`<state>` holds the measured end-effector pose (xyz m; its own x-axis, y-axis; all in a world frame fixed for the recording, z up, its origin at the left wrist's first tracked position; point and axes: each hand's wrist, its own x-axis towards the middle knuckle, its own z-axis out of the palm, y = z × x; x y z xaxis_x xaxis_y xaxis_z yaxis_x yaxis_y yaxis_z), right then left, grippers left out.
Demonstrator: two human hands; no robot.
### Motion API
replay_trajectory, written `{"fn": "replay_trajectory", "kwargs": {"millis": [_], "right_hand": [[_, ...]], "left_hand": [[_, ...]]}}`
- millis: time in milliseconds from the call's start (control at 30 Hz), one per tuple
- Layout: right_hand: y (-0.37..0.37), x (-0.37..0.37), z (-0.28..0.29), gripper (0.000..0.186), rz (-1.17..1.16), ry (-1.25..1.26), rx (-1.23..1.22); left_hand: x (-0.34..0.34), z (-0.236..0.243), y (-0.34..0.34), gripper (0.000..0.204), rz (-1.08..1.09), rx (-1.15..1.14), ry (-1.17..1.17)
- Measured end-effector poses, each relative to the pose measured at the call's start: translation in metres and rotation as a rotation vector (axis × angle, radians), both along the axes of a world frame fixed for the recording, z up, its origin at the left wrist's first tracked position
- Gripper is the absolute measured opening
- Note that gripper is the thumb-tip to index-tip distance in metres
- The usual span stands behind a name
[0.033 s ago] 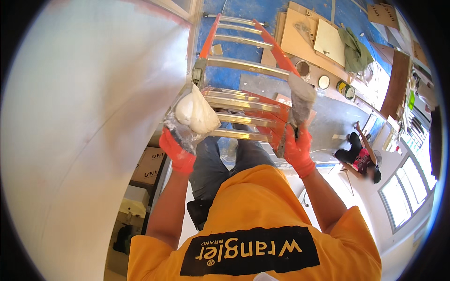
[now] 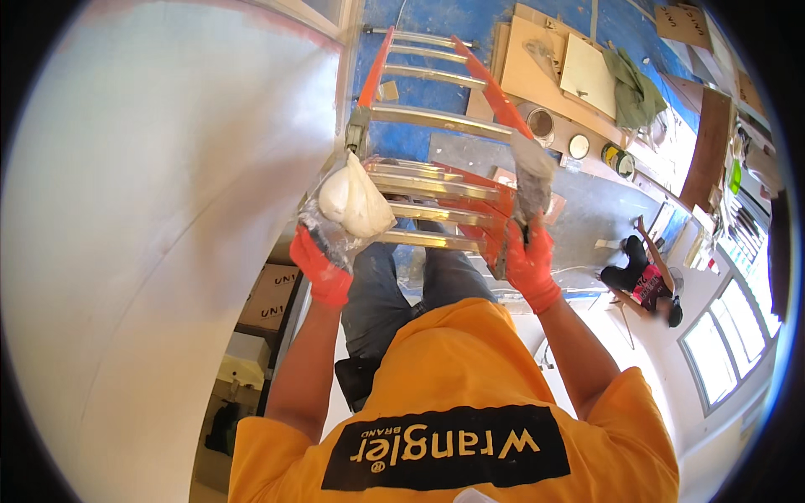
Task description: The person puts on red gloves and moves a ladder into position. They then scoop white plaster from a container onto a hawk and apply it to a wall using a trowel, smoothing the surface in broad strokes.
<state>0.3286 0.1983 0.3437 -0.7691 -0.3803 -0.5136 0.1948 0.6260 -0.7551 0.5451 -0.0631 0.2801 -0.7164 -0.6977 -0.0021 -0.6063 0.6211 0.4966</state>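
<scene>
My left hand (image 2: 321, 267), in a red glove, is closed around the dark handle of a plaster-smeared plate (image 2: 345, 254). A thick white lump of plaster (image 2: 358, 201) sits on that plate, close to the wall. My right hand (image 2: 532, 264), also in a red glove, grips a putty knife (image 2: 534, 172). Its wide grey blade points away from me and is smeared by motion. Both tools are over an orange stepladder (image 2: 436, 121) with metal rungs, apart from each other.
A smooth pale wall (image 2: 168, 210) runs along my left. Boards (image 2: 537, 63), a green cloth (image 2: 633, 88), an open can (image 2: 539, 121) and a yellow-black tin (image 2: 618, 159) lie on the blue-covered floor below. Another person (image 2: 646, 285) is low at the right, near a window (image 2: 725, 339).
My left hand and the plaster plate have shifted slightly right. The putty knife in my right hand has moved slightly left.
</scene>
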Motion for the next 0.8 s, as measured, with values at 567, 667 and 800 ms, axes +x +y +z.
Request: {"fn": "replay_trajectory", "kwargs": {"millis": [567, 667, 800], "right_hand": [[0.052, -0.038, -0.072, 0.07, 0.197, 0.156, 0.026], [0.061, -0.066, -0.068, 0.06, 0.2, -0.025, 0.098], [0.032, -0.097, -0.039, 0.059, 0.153, 0.161, -0.259]], "left_hand": [[-0.085, 0.174, -0.023, 0.06, 0.137, 1.327, 0.918], [-0.064, 0.222, -0.006, 0.073, 0.142, 1.261, 0.911], [-0.037, 0.227, 0.008, 0.056, 0.214, 1.156, 1.035]]}}
